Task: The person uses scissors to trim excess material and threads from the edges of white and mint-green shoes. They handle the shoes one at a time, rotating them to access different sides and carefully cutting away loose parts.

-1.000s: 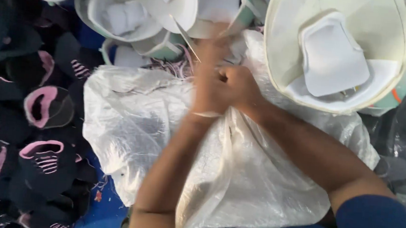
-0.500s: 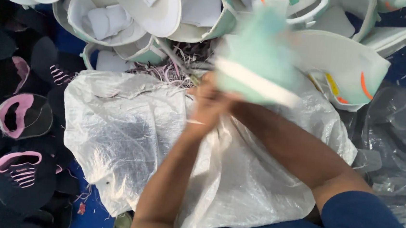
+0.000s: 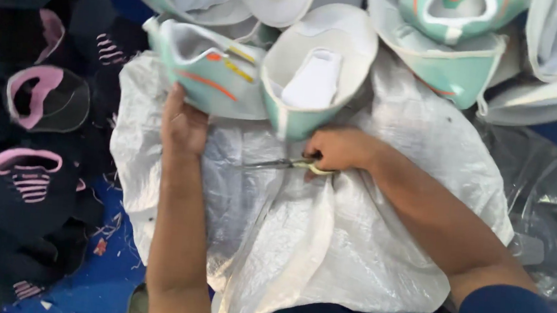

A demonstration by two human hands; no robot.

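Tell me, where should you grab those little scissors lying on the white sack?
Probably by the looped handle end, coming from the right. The scissors lie flat on the white sack with thin blades pointing left, and the right hand already covers the handles. The left hand holds the mint shoe upper.

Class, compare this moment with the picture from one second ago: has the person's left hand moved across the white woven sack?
Yes. The left hand has parted from the right hand and shifted toward the left edge of the white woven sack, now touching a mint-green shoe upper.
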